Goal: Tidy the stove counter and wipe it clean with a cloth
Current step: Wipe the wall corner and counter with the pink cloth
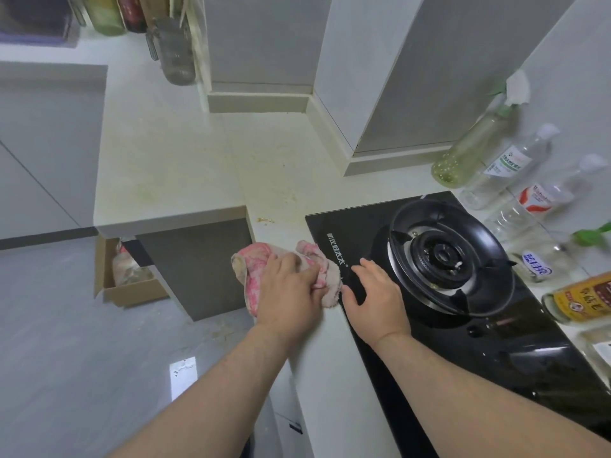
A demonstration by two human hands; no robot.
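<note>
Cream stone countertop, front edge: the crumpled pink-and-white cloth sits under the left hand, whose fingers are bunched round it, just left of the black glass gas stove. Beside the cloth, the right hand lies flat and relaxed on the stove glass, holding nothing. Suggest firm pressure and overlapping strokes outward to the yellowish crumbs beyond the left hand, bracing on the right.
</note>
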